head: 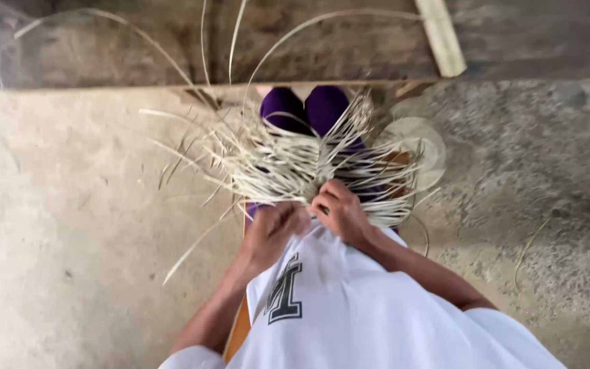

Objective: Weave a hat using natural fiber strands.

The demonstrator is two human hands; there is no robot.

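A loose bundle of pale dried straw strips [288, 160] fans out over my lap, some long strands curving up toward the top of the view. My left hand [271, 229] is closed on the near end of the bundle at its left side. My right hand [341, 210] grips the strips just to the right of it, fingers curled into the weave. Both hands sit close together against my white shirt [349, 301]. My knees in purple trousers [305, 108] show beyond the straw.
A dark wooden bench or plank [104, 48] runs across the top, with a light wooden slat [442, 37] lying on it. A round pale disc [426, 140] lies on the rough concrete floor [69, 225] to the right of my lap. An orange seat edge [238, 331] shows under me.
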